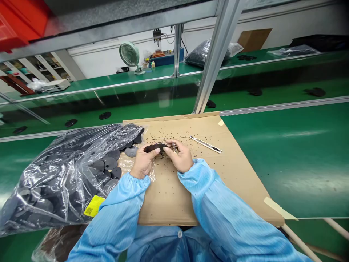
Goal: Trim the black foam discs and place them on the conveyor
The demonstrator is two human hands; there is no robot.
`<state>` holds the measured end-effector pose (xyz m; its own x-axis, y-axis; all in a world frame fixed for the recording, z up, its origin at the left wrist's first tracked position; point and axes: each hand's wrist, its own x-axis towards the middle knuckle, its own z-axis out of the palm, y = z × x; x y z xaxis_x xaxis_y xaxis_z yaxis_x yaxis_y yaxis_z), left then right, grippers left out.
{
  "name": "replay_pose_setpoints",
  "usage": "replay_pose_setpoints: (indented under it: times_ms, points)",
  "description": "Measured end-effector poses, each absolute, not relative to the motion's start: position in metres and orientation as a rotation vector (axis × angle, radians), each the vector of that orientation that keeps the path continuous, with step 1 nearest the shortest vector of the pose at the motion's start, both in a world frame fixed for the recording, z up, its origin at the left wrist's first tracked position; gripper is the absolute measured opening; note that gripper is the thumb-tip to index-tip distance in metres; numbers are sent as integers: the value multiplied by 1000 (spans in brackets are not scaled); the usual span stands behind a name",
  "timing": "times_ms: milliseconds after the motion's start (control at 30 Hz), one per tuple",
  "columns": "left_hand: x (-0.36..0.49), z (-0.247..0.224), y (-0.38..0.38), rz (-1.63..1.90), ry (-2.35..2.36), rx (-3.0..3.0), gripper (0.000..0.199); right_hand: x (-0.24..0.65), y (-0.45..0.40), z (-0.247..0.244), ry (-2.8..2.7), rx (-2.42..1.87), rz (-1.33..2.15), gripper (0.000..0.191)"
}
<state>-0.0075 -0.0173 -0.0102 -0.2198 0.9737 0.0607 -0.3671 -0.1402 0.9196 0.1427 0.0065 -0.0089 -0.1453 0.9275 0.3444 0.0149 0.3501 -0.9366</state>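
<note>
Over the cardboard sheet (169,203), my left hand (143,160) is closed on the left end of a dark oval piece (156,147). My right hand (180,155) holds the same piece at its right end, thumb in front. A small shiny tool (175,147), partly hidden, sits between the right fingers. Many tiny black bits lie scattered on the cardboard around both hands. A slim cutter knife (206,144) lies to the right. Left of my hands, a clear plastic bag (65,178) holds dark round pieces, some spilling from its opening.
Beyond the cardboard, a green conveyor (152,98) carries several dark pieces. A metal post (218,54) rises at the cardboard's back edge. Further back stand a green fan (129,54) and another filled bag (200,54). A red bin (21,22) hangs at upper left.
</note>
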Motion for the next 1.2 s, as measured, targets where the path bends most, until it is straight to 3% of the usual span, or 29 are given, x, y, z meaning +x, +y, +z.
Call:
replay_pose_setpoints:
  times_ms: [367, 567, 1200]
  points:
    - [-18, -11, -22, 1736, 1218, 1846, 9, 146, 10, -5, -1069, -795, 1791, 39]
    - [-14, -10, -24, 1696, 1193, 1988, 13, 143, 13, -9, -983, -868, 1739, 26]
    - [-11, -13, -27, 1698, 1303, 2020, 8, 142, 12, -9, -1168, -848, 1547, 22]
